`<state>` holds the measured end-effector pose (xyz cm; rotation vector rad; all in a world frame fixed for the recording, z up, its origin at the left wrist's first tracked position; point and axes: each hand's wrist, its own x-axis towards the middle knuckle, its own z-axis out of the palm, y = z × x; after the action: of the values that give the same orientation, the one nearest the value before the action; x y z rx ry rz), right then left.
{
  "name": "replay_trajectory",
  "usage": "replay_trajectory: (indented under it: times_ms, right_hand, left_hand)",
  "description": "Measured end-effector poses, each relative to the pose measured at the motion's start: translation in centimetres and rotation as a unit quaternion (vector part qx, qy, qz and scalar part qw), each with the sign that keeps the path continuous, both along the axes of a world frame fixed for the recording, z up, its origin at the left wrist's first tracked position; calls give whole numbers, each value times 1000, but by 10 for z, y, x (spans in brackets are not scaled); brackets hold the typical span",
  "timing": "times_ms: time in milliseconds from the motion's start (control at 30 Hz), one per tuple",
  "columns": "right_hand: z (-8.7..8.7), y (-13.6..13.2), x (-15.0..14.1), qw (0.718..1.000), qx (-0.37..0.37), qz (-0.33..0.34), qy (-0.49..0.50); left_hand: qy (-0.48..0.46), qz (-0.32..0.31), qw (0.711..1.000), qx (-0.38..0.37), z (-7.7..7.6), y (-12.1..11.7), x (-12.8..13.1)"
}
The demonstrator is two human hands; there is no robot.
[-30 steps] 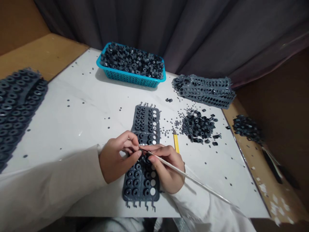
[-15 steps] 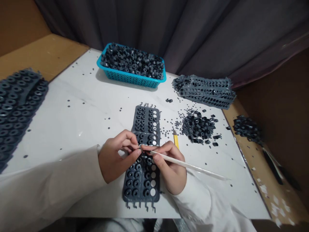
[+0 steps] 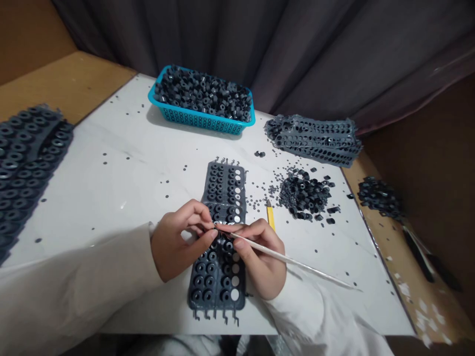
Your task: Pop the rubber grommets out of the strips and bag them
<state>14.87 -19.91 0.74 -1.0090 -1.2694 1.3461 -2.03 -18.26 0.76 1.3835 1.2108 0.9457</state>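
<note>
A dark grey molded rubber sheet (image 3: 225,204) with rows of ring-shaped bushings lies lengthwise in front of me. Its right-hand column shows open round holes with the white table through them. Over the middle of the sheet, my left hand (image 3: 181,240) pinches a small dark rubber piece (image 3: 217,229) between thumb and fingertips, mostly hidden. My right hand (image 3: 264,257) grips a thin white stick-like tool (image 3: 293,260), its dark tip at the left fingertips and its long end slanting down to the right. Both hands nearly meet.
A blue basket (image 3: 202,123) heaped with dark rubber bushings stands at the back. Stacked perforated sheets (image 3: 315,140), a pile of small rubber parts (image 3: 306,195) and a yellow-handled pointed tool (image 3: 270,215) are on the right. More bushing sheets (image 3: 27,168) lie at left.
The white tool's long end has swung slightly down and to the right as my right hand tilts it. My left hand keeps nearly the same place and pinch.
</note>
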Motion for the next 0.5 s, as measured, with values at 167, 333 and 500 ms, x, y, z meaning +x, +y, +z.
replay_trajectory:
  times_ms: [167, 333, 500]
  right_hand:
    - [0, 1, 0, 1000, -3, -9, -6]
    - [1, 2, -1, 1000, 9, -13, 6]
    - [1, 2, -1, 1000, 7, -12, 20]
  left_hand:
    - [-26, -7, 999, -21, 1, 0, 0]
    - [-42, -22, 998, -35, -1, 1, -2]
    - [-58, -29, 996, -53, -2, 2, -4]
